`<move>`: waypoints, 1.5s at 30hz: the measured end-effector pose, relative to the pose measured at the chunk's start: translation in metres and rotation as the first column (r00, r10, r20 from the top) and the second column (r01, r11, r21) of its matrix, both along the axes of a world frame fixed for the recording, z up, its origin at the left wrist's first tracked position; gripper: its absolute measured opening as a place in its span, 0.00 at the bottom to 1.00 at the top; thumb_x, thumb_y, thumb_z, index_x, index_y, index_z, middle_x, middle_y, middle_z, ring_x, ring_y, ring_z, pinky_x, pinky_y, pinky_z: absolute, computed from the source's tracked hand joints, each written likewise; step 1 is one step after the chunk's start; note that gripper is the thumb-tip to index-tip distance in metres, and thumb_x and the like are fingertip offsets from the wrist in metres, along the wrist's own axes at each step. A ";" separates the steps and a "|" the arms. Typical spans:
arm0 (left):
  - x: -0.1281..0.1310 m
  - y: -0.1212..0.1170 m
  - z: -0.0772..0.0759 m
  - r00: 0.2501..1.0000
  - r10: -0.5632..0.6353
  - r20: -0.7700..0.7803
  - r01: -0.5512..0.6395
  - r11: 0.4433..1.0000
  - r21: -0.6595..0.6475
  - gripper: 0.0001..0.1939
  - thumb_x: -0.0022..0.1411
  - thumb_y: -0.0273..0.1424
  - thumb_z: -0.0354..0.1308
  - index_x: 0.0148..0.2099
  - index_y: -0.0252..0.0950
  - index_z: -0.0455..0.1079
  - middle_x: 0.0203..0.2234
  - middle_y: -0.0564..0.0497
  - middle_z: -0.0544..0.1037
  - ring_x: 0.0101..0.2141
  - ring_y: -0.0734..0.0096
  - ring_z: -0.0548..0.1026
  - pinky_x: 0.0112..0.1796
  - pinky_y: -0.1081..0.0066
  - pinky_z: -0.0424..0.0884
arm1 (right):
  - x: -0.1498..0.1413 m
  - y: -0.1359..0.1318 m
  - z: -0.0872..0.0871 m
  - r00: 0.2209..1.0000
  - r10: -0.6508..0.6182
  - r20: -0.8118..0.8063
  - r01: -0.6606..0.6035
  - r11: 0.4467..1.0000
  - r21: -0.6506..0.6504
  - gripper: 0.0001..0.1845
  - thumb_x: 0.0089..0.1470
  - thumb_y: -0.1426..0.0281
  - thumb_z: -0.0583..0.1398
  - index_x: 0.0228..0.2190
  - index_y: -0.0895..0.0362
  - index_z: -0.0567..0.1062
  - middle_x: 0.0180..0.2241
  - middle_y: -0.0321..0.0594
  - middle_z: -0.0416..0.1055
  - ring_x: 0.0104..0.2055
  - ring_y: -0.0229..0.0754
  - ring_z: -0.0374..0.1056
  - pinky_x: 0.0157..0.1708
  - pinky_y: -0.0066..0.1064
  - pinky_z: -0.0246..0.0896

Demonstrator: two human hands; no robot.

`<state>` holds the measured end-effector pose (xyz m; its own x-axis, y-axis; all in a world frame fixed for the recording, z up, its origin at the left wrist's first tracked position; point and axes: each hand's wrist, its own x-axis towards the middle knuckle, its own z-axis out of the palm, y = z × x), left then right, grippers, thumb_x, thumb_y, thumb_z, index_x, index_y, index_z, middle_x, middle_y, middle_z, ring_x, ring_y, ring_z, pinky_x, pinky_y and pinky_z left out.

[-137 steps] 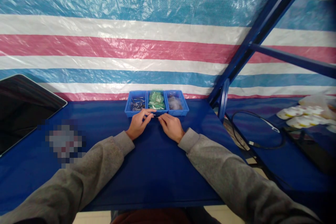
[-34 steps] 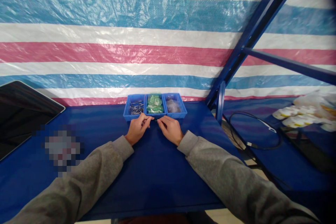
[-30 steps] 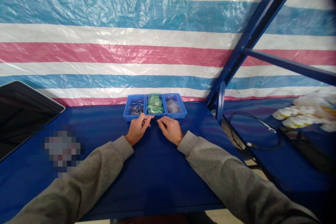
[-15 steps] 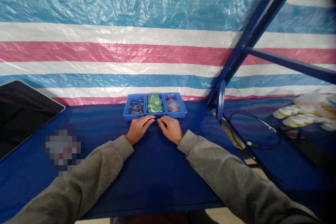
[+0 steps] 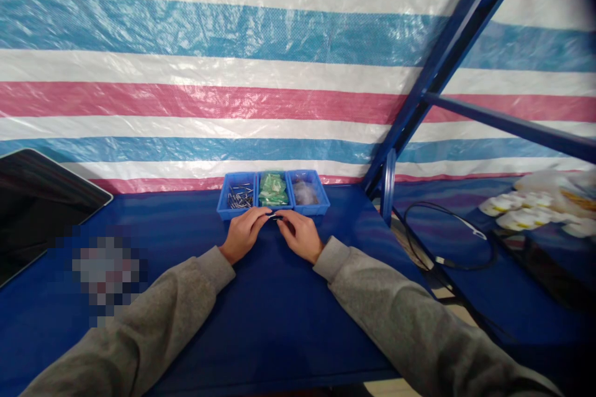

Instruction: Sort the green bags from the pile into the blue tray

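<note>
My left hand [image 5: 243,234] and my right hand [image 5: 302,237] meet just in front of the blue bins, fingers closed in a pinch. Between the fingertips is a small thin piece [image 5: 274,217], light with a dark part; its kind is too small to make out. Behind the hands, the left blue bin [image 5: 223,203] contains several slim shiny metal pieces [image 5: 240,200]. A green plastic bag [image 5: 273,190] fills the middle bin. In the right bin [image 5: 325,200] lies a clear plastic bag [image 5: 305,192].
A dark screen [image 5: 41,205] lies at the left on the blue table [image 5: 270,329], near a blurred-out patch [image 5: 107,270]. To the right are a blue metal frame [image 5: 419,99], a black cable [image 5: 459,268] and white items [image 5: 521,217] with plastic bags.
The view has tilted up slightly. Both hands stay together at the bins; the fingertips have shifted a little, and more of the small piece, with a dark part, shows between them.
</note>
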<state>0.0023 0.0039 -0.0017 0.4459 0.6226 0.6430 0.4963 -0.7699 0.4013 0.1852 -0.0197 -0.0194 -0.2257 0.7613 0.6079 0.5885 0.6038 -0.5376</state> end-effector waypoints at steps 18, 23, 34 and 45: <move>0.001 -0.001 0.003 0.992 -0.051 0.112 0.048 0.999 0.024 0.06 0.60 0.30 0.55 0.39 0.35 0.71 0.32 0.50 0.77 0.31 0.74 0.74 0.36 0.74 0.71 | 0.000 -0.001 0.002 0.998 0.060 -0.019 -0.060 0.998 0.016 0.13 0.60 0.67 0.50 0.37 0.57 0.73 0.35 0.41 0.74 0.36 0.38 0.70 0.40 0.28 0.63; 0.000 0.000 0.005 0.983 -0.017 0.180 0.009 0.999 0.046 0.05 0.59 0.30 0.57 0.36 0.36 0.72 0.30 0.51 0.77 0.32 0.72 0.75 0.38 0.71 0.71 | 0.000 0.000 0.001 0.999 0.035 -0.020 -0.034 0.999 0.013 0.12 0.60 0.70 0.50 0.40 0.56 0.73 0.37 0.40 0.74 0.39 0.39 0.70 0.42 0.28 0.62; -0.011 0.011 0.015 0.832 0.470 0.295 -0.519 0.848 0.112 0.06 0.60 0.32 0.55 0.38 0.38 0.71 0.41 0.49 0.74 0.48 0.63 0.68 0.54 0.55 0.55 | 0.001 0.003 0.001 0.942 -0.235 0.241 0.268 0.957 -0.113 0.11 0.57 0.71 0.52 0.36 0.54 0.74 0.33 0.37 0.75 0.35 0.38 0.70 0.36 0.26 0.59; 0.000 0.001 0.001 0.990 0.129 0.053 -0.131 0.991 0.039 0.08 0.62 0.29 0.50 0.39 0.36 0.69 0.35 0.49 0.74 0.30 0.76 0.73 0.34 0.75 0.69 | -0.001 0.003 0.006 0.815 -0.185 0.550 0.353 0.911 -0.215 0.10 0.60 0.69 0.49 0.37 0.54 0.69 0.34 0.39 0.74 0.35 0.40 0.70 0.30 0.27 0.55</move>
<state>0.0025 0.0044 -0.0004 0.3298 0.6452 0.6892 0.5731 -0.7169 0.3969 0.1841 -0.0169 -0.0136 -0.1955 0.9595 0.2029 0.9399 0.2424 -0.2404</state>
